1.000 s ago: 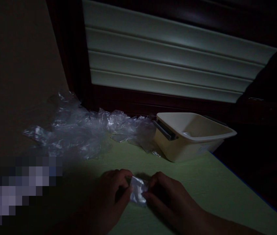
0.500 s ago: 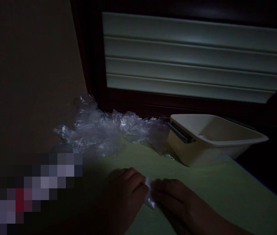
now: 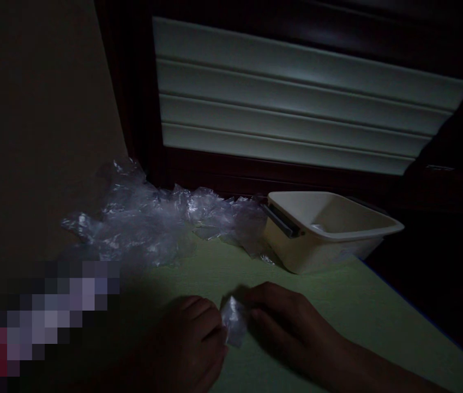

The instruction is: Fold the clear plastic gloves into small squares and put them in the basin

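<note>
A small folded piece of clear, shiny plastic is between my hands, low in the middle of the head view, just over the green tabletop. My left hand is closed, its curled fingers against the plastic's left edge. From the other side, the fingertips of my right hand pinch at its right edge, with the thumb side in shadow. Dim light hides the exact grip of both hands.
Crumpled clear plastic bags are heaped along the back left of the table. A cream plastic bin with dark handles stands at the back right, something pale inside. Behind is a slatted panel. A pixelated patch covers the lower left.
My hands have drawn slightly apart, and more of the plastic piece shows between them. The view has turned a little, so the bin and bags appear further left.
</note>
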The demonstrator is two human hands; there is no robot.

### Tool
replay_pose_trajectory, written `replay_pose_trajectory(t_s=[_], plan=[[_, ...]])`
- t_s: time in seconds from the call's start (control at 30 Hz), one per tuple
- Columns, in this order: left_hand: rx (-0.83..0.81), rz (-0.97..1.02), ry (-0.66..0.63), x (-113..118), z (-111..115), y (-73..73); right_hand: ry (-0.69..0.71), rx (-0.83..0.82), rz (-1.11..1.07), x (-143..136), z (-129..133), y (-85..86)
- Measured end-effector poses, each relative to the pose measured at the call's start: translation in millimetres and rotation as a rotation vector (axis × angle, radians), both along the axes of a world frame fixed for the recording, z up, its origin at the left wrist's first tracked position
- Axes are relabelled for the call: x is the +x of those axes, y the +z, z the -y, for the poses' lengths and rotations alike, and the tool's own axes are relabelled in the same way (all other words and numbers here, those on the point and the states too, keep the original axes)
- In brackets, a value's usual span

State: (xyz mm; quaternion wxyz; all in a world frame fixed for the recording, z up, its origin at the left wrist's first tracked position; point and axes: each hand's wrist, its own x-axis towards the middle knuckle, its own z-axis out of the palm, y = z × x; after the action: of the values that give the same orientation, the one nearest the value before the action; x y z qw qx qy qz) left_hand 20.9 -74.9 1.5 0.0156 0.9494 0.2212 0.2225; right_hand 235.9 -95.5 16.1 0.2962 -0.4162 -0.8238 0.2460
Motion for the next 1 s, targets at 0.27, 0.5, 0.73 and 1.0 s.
replay_pose_trajectory(t_s=[0.27,0.5,0.73,1.0], plan=[[0.010,-0.020,0.010,0,4,1.9,0.022,-0.085,0.366,-25,-32,25.9],[-0.021,-0.001,0.025,0,1,3.4,0.021,-0.315,0.192,-18,-29,18.0],[-0.249,0.275,0.186,-4,-6,-2.1,-0.085,-0.237,0.168,-21,-19,12.8],[-0.573,0.334,0.408,-4,-14,1.5,-0.167,-0.061,-0.083,-26,-20,1.5]])
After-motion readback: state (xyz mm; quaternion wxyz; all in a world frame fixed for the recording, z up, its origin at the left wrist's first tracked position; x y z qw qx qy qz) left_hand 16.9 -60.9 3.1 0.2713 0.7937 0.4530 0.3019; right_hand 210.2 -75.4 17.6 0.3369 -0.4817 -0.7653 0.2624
